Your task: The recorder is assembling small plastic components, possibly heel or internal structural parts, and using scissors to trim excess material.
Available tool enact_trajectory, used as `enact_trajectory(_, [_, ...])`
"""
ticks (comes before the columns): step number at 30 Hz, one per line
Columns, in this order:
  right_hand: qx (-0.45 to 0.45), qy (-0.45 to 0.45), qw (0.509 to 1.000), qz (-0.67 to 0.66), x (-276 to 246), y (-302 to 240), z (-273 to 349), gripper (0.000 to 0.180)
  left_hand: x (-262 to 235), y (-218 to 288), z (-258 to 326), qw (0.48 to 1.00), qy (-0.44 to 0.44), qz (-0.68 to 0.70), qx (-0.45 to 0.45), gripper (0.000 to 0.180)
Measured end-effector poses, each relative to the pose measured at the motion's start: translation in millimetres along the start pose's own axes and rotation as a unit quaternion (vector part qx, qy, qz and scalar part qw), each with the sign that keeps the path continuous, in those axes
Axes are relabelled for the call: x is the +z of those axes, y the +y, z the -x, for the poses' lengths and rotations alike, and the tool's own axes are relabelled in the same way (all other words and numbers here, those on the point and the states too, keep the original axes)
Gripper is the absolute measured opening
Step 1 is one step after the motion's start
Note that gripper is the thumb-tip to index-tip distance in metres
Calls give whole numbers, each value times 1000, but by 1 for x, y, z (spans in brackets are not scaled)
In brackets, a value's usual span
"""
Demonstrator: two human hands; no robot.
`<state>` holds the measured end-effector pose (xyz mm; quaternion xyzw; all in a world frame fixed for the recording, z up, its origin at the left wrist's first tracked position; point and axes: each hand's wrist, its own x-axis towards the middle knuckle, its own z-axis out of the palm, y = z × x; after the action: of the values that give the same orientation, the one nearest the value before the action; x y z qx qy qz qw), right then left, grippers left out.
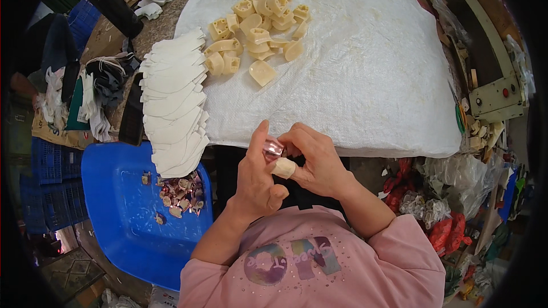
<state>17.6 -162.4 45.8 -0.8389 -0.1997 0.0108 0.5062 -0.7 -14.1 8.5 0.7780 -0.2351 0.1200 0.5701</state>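
Just in front of my body, both hands meet at a small shiny pink piece [273, 149], which looks like a shoe heel with a metallic covering. My left hand [254, 171] holds it from the left, its index finger stretched along the side. My right hand [319, 162] pinches it from the right, and a pale wrapping [283, 167] covers its thumb. Fingers hide part of the piece. Beyond my hands, a pile of bare cream shoe heels [260, 35] lies on a white woven sheet [365, 80]. One cream heel [262, 73] rests nearest me.
Overlapping white sole-shaped sheets [174, 97] line the table's left side. Below them, a blue basin [123, 211] contains several shiny pink-and-beige pieces [184, 197]. A pale machine frame [496, 94] with a red button stands at right, above plastic bags [451, 234]. A black bottle [114, 8] lies far left.
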Motion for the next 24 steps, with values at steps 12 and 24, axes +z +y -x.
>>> enact_trajectory(12, [-42, 25, 986, -162, 9, 30, 7, 20, -11, 2, -2, 986, -30, 85, -140, 45])
enact_trajectory(24, [-30, -31, 991, -125, -10, 36, -3, 17, -4, 16, -8, 995, -33, -23, -92, 48])
